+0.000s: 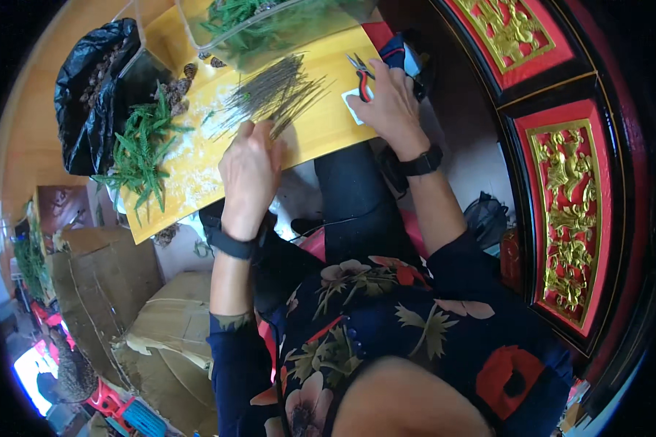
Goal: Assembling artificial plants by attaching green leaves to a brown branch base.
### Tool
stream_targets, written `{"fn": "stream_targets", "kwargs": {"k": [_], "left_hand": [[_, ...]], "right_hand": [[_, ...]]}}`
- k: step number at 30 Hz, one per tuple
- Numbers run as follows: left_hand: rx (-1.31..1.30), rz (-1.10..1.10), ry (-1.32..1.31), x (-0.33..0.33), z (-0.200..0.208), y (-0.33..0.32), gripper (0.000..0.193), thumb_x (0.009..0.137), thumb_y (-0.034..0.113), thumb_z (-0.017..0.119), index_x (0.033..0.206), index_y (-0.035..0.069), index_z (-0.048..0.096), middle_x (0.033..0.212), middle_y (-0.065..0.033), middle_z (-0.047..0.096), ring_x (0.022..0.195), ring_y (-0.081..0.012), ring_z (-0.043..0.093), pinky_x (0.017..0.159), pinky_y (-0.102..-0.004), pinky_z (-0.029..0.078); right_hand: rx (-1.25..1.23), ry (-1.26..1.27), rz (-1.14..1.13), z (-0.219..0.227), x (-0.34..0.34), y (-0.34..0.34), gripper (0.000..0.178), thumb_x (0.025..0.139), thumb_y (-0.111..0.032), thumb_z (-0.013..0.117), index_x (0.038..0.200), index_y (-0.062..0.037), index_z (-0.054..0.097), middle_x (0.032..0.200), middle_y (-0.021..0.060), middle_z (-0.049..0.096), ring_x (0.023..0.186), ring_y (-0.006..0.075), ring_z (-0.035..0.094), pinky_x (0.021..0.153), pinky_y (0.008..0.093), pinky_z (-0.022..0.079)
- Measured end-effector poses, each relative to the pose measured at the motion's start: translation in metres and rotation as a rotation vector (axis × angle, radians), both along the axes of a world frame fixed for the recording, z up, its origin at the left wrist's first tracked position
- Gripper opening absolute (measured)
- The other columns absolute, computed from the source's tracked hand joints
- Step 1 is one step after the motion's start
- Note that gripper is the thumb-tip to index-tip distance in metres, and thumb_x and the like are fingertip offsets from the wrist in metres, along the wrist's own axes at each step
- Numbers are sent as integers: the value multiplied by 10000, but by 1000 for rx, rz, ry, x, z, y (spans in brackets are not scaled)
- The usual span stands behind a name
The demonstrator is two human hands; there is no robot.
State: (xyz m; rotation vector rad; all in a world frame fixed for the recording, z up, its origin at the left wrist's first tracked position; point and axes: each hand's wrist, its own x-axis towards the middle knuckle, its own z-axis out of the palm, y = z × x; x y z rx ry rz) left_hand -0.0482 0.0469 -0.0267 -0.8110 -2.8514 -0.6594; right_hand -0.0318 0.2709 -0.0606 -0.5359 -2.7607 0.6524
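Observation:
A loose pile of thin dark wire-like stems (273,87) lies across the middle of a yellow board (321,131). My left hand (251,169) is at the pile's near end, its fingers curled together beside the stem ends; what they pinch is hidden. Farther right, my right hand (395,105) reaches over the board's edge, thumb and forefinger apart. Between them is a pair of pliers (364,86) with red and black handles, jaws pointing away from me. A small white card (354,109) lies under the pliers' handles and my right thumb.
Green fern-like sprigs (142,149) heap on the board's left part, near pine cones (189,71) and white powdery flecks. Beyond stands a clear plastic tub (284,29) with more greenery. A black plastic bag (98,95) is at far left. Cardboard (106,291) lies lower left; carved red-and-gold panels (565,211) rise at right.

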Motion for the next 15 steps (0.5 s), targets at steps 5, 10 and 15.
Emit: {"fn": "stream_targets", "kwargs": {"k": [5,10,15], "left_hand": [[-189,19,90,-18,-15,18,127,742,82,613,840,37,546,839,-160,568,730,-329,602,609,-406,484],[-283,37,160,-29,-26,22,114,745,94,602,814,54,521,814,-145,578,712,-327,606,587,-394,488],[-263,75,143,-27,-18,20,105,754,71,570,837,62,506,795,-139,591,695,-320,612,575,-398,490]], "right_hand": [[95,62,8,-2,-7,-16,640,682,-327,701,1212,-63,458,1038,163,495,1019,347,455,813,458,416],[90,147,55,-3,-3,-15,547,699,-299,709,1158,-74,512,1041,153,495,1006,329,462,803,459,406],[68,275,78,1,3,-14,430,724,-250,706,1091,-77,568,1026,143,497,995,312,467,791,440,400]]}}
